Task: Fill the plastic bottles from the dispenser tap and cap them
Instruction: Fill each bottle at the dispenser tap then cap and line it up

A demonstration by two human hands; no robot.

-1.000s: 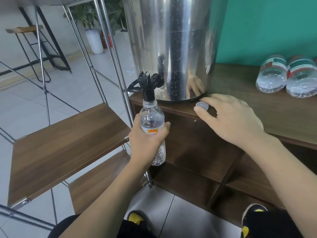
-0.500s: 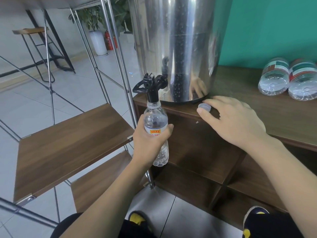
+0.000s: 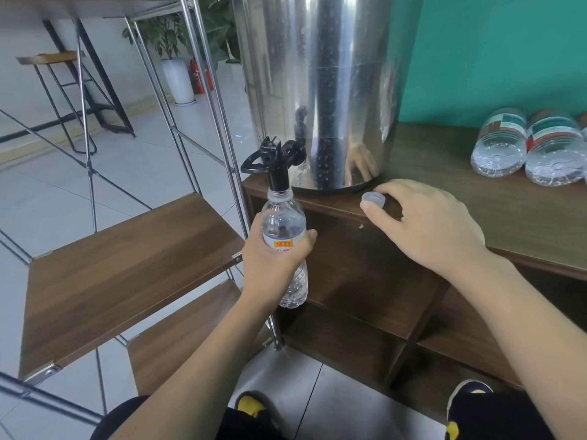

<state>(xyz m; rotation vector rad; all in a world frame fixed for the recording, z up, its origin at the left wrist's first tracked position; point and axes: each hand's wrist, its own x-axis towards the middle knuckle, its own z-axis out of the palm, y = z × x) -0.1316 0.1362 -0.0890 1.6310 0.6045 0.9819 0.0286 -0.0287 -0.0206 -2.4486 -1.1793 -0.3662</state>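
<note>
bench (image 3: pixel 476 198): dark wood, carries the dispenser and spare bottles
dispenser (image 3: pixel 317 90): big steel drum, upright at the bench's left corner
side shelf (image 3: pixel 127 265): wood on a metal frame, left of the bench, lower
spare bottles (image 3: pixel 524 147): clear, lying on their sides at right rear of the bench, bases toward camera
bottle (image 3: pixel 284 223): clear, uncapped, upright, mouth right up under the tap
left hand (image 3: pixel 273 265): fingers and thumb wrapped round the bottle's labelled middle
right hand (image 3: pixel 428 223): palm down on the bench edge, thumb and forefinger curled either side of the cap, touching
tap (image 3: pixel 274 160): black, at dispenser base, spout down
cap (image 3: pixel 374 198): small, pale, on the bench just in front of the dispenser
</note>
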